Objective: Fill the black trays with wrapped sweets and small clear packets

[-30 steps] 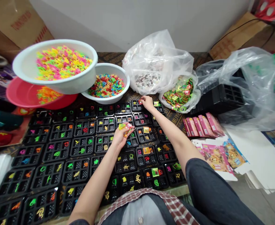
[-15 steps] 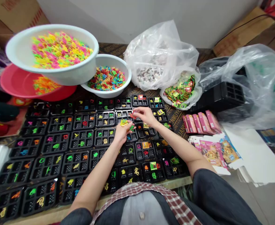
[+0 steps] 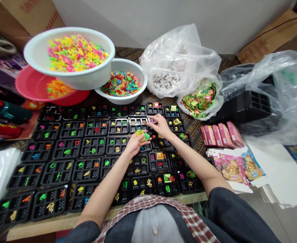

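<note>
Rows of small black compartment trays [image 3: 62, 148] cover the table, each holding little coloured plastic shapes. My left hand [image 3: 135, 143] is closed around a bunch of small coloured packets [image 3: 142, 135], green, yellow and orange. Just right of it, my right hand [image 3: 159, 125] hovers over a tray in the second row, its fingers pinched on a small packet I can barely make out. Several trays at the right carry a packet each, such as the orange packet [image 3: 159, 155].
A big white bowl [image 3: 69, 76] and a smaller white bowl [image 3: 121, 98] hold plastic shapes, with a pink basin [image 3: 32, 91] beneath. Clear bags [image 3: 178, 54] hold packets, one full of green ones [image 3: 200, 98]. Pink boxes [image 3: 221, 133] and flat cartons [image 3: 239, 167] lie right.
My right hand came back from the far row, where it left a red packet in a tray, to my left hand, and now reaches over a second-row tray.
</note>
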The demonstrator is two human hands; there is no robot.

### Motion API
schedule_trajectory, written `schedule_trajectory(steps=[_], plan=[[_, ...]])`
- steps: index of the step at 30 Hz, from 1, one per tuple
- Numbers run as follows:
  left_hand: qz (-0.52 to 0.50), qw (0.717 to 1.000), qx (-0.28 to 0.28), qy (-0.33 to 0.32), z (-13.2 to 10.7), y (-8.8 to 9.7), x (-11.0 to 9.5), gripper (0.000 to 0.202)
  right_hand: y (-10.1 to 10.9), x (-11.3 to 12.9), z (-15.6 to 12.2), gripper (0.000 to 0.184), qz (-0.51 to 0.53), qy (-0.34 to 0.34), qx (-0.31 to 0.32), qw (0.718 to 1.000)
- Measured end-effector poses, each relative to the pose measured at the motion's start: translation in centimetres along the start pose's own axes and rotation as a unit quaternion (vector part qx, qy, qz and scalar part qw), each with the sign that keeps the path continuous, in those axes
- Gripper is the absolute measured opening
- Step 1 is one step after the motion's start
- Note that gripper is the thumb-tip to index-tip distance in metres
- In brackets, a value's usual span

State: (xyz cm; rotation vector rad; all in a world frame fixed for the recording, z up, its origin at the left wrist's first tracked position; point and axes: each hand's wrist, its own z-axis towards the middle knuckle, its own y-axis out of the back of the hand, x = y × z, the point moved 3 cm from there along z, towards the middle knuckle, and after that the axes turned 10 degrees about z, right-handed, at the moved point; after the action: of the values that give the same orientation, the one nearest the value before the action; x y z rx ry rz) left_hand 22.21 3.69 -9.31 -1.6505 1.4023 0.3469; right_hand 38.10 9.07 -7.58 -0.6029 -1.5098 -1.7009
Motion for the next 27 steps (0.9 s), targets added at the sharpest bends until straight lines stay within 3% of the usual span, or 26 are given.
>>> schedule_trajectory(steps=[2,4,6,8,11,14,18,23,25,27], plan=[[0.025,0.999,0.028,0.006,0.0,-0.4,0.3,0.016,-1.0,2.4,-0.7,0.015,0.07,0.032,0.083,0.994],[0.042,0.998,0.044,0.005,-0.1,-0.5,0.5,0.015,-1.7,3.9,-0.7,0.008,0.111,0.045,0.123,0.985],[0.04,0.998,0.038,0.005,-0.2,-0.3,0.3,0.015,-2.1,4.1,0.1,0.01,0.147,0.024,0.103,0.984],[0.017,1.0,0.01,0.006,-0.2,0.4,0.0,0.015,-2.5,3.2,1.5,0.008,0.164,-0.02,0.045,0.985],[-0.033,0.999,-0.04,-0.002,-0.4,1.7,-0.5,0.019,-3.5,1.1,3.9,0.011,0.113,-0.07,-0.016,0.991],[-0.066,0.993,-0.091,-0.021,-0.6,3.3,-0.9,0.024,-4.8,0.3,5.0,0.011,0.031,-0.077,-0.004,0.997],[-0.051,0.988,-0.139,-0.03,-0.8,5.1,-1.2,0.031,-5.2,2.4,3.7,0.013,0.001,-0.013,-0.011,1.0],[-0.012,0.99,-0.132,-0.043,-0.6,5.2,-1.5,0.031,-5.7,5.9,1.3,0.014,0.156,-0.004,0.158,0.975],[-0.012,0.991,-0.119,-0.052,-0.5,4.8,-1.6,0.03,-5.6,5.8,1.7,0.015,0.178,-0.013,0.142,0.974],[-0.024,0.991,-0.12,-0.058,-0.5,4.6,-1.6,0.027,-5.2,4.6,3.4,0.015,0.174,-0.024,0.058,0.983]])
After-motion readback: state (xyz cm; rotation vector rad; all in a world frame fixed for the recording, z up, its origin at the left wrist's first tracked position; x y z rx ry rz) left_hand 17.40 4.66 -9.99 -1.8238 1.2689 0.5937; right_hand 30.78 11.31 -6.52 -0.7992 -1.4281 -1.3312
